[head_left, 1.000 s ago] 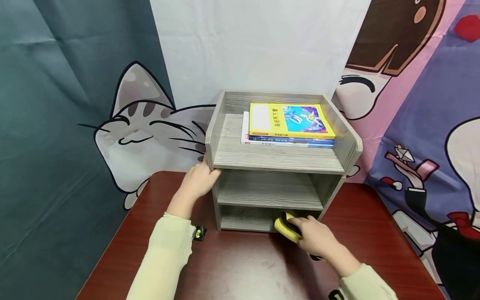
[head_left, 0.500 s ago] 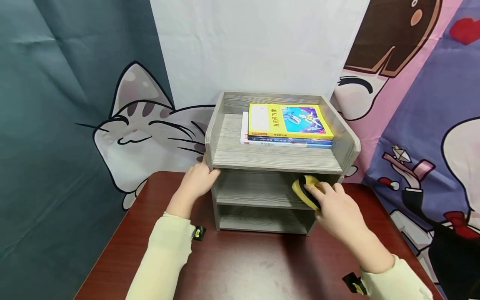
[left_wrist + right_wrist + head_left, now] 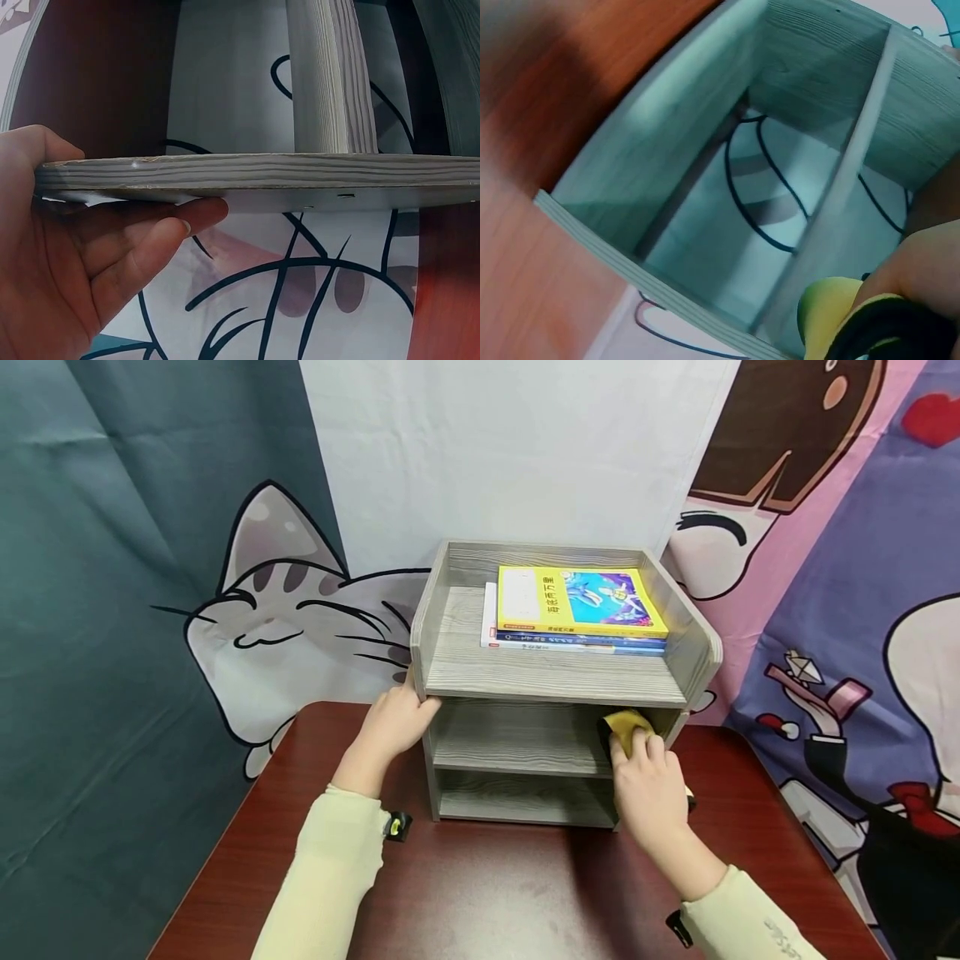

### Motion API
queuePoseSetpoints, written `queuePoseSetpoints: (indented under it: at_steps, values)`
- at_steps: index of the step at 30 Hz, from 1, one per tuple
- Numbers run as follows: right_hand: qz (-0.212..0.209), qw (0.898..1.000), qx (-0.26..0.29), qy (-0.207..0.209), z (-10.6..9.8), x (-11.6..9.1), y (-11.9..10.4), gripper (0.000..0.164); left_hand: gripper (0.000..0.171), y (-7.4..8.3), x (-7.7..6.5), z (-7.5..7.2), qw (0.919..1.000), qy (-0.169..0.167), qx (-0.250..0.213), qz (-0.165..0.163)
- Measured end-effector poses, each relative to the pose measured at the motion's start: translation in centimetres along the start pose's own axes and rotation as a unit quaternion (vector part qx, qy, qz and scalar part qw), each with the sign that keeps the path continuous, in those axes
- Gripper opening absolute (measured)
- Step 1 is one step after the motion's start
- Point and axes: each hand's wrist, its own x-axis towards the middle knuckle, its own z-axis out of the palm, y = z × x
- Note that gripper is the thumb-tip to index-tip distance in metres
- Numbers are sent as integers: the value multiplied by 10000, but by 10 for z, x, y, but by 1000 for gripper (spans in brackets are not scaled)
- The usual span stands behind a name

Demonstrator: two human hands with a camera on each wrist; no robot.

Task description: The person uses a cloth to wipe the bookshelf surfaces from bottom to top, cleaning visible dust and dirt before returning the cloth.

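The left hand (image 3: 397,720) grips the shelf unit (image 3: 551,682) just below the front left corner of its top board. Up close, its thumb lies on one face of the left side panel (image 3: 247,172) and its fingers reach along the other, with the panel's edge between them. The right hand (image 3: 651,793) holds a yellow-and-black pad (image 3: 627,723), fingers bent over it — the pad is at the right end of the middle compartment, by the right side panel. Whether it touches that panel is hard to tell; the right wrist view catches only part of the pad, at the bottom edge.

The unit, grey with a wood grain, stands upright toward the far edge of a red-brown table (image 3: 480,877). Its top is a tray with raised sides and back, and two compartments lie below. In the tray, nearer the right side than the left, a yellow book (image 3: 577,602) (its cover has a blue and purple sea picture) lies on a blue book (image 3: 540,637), with a white book (image 3: 489,618) underneath, jutting out at the left.

Both arms wear pale sleeves (image 3: 322,860) — and behind the table hangs a cloth backdrop (image 3: 525,452) with a grey cartoon cat (image 3: 292,627) on the left.
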Motion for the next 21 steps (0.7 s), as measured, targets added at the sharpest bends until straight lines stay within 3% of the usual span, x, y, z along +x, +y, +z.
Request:
queuePoseSetpoints:
  at_steps: [6,10,16,21]
  values:
    - [142,9994,2,-309,9,-4,-1,35,54,3,2,2,10000,-48,-28,-11]
    - [210,9975,-9,-668,-5,-1,1,35,54,4,2,3,9999,-123,-16,-10]
    - [275,9989,-94,-356,-35,15,6,34,54,2,2,1,10000,-31,-12,6]
    - [260,9983,-258,-447,-37,17,7,35,55,0,1,1,10000,-10,-25,10]
